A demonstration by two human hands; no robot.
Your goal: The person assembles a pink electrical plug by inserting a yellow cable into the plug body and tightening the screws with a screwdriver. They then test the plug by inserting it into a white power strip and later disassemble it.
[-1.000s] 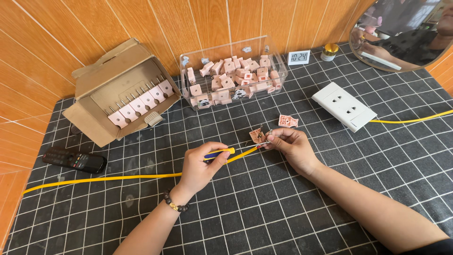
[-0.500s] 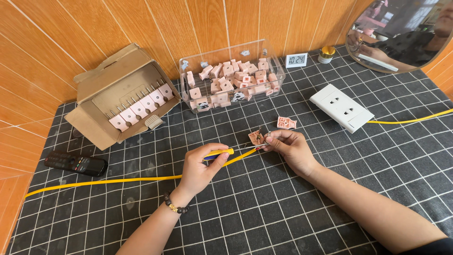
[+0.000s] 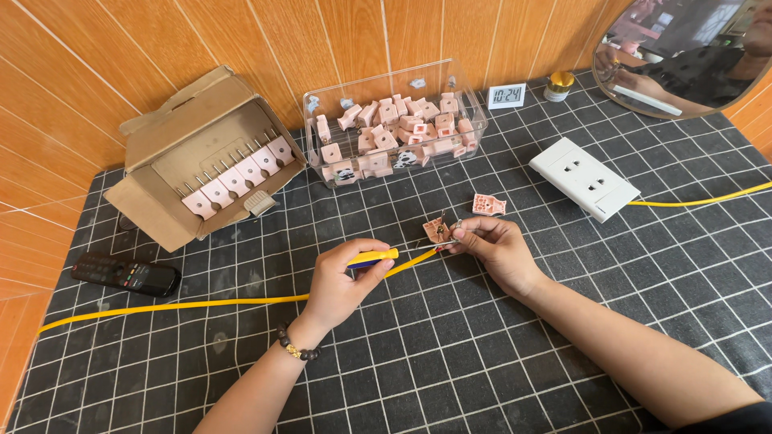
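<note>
At the centre of a black grid-patterned counter (image 3: 563,386), the left hand (image 3: 342,281) is closed around a screwdriver with a yellow-and-blue handle (image 3: 372,257), its shaft aimed toward 2 o'clock at a small pink plastic plug half with metal prongs (image 3: 436,231), which the right hand (image 3: 494,247) pinches between its fingertips. A thin yellow cable (image 3: 177,305) runs under the left hand toward the plug. Another pink plug piece (image 3: 488,205) lies just beyond, at 1 o'clock of the right hand. At 12 o'clock stands a clear plastic bin of pink plug parts (image 3: 394,133), at 10 o'clock an open cardboard box of pronged pink pieces (image 3: 205,161), at 2 o'clock a white wall socket plate (image 3: 583,178), and at 9 o'clock a black remote control (image 3: 125,276)
</note>
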